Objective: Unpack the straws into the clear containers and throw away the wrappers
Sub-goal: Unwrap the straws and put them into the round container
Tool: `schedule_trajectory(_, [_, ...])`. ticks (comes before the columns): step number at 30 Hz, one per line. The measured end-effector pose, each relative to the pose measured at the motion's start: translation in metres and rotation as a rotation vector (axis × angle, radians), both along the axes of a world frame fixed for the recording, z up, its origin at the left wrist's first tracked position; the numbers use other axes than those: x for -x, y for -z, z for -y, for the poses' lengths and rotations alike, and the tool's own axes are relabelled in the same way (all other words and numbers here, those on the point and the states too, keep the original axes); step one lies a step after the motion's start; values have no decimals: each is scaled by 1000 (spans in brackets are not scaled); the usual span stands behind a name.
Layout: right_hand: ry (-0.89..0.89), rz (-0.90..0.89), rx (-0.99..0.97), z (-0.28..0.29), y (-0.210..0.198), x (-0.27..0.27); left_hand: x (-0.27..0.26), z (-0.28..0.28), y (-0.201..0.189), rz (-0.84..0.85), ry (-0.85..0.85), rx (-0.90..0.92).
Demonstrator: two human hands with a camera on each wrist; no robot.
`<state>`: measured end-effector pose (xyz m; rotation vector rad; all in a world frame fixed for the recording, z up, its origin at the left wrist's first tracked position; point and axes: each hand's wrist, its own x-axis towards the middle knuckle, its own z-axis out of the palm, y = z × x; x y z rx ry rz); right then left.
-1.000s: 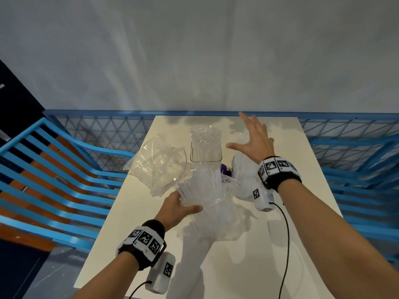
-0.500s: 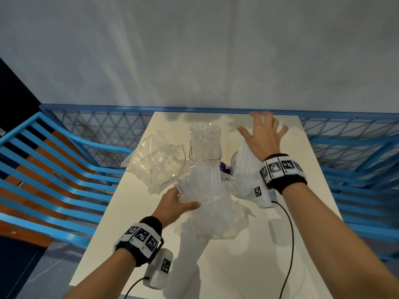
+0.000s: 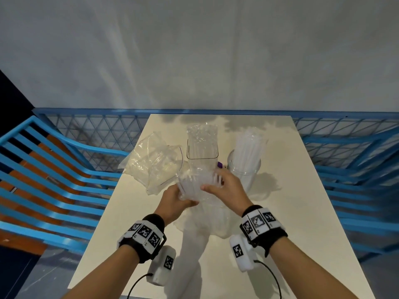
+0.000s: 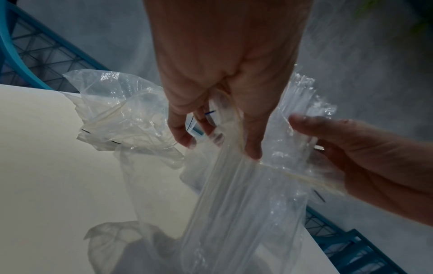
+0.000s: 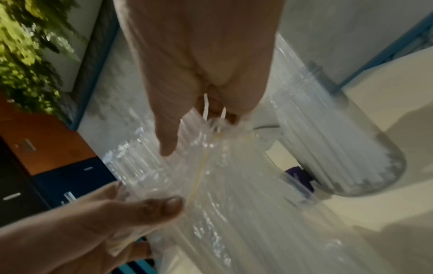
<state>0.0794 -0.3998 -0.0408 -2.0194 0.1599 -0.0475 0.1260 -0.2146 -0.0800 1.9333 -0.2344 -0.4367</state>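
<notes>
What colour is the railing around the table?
Blue. The railing shows best in the head view.

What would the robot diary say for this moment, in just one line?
left hand: grips straw bag | right hand: grips bag top | round jar: straws in | square container: upright

Recording bay: pale table, blue railings, bare wall.

wall: plain grey, 12 o'clock | desk: cream top, centre | railing: blue lattice behind desk, 10 to 2 o'clock | slats: blue, 9 o'clock, over orange-brown floor | foliage: green, 10 o'clock, right wrist view
</notes>
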Motion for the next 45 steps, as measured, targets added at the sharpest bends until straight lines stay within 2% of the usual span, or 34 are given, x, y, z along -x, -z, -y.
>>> schedule_trajectory(7, [93,134,-150,16,-14,4,2,4,1,-5,0,-23])
schedule_trajectory(13, [287,417,-301,24,-54,-6,4,16,-7,14,35,-3])
schedule_trajectory(16, [370,526,-288,32,-76,-13,3,18,-9,10,48,5])
schedule_trajectory(23, [375,706,-307,69,-152,-30,5,20,-10,17,33,-13])
schedule_trajectory(28, [382,730,-252,79,-169,-36,5,18,-8,17,24,-12])
schedule_trajectory(32, [499,871,-214,88,-178,-39,4,13,-4,-7,11,-10])
schedule_trajectory(34, [519,907,-180,86,-171,-43,4,9,-2,-24,0,-1])
schedule_trajectory(36, [499,852,-115,80,-146,-48,4,8,0,-34,-1,3])
schedule_trajectory(40, [455,607,-69,69,-80,-51,4,6,0,-27,2,-6])
schedule_trajectory(43, [445,324,-35,73,-49,-55,3,5,1,-33,-6,-7])
schedule_trajectory(45, [387,119,94,82,-47,-58,2,5,2,-34,-11,-6])
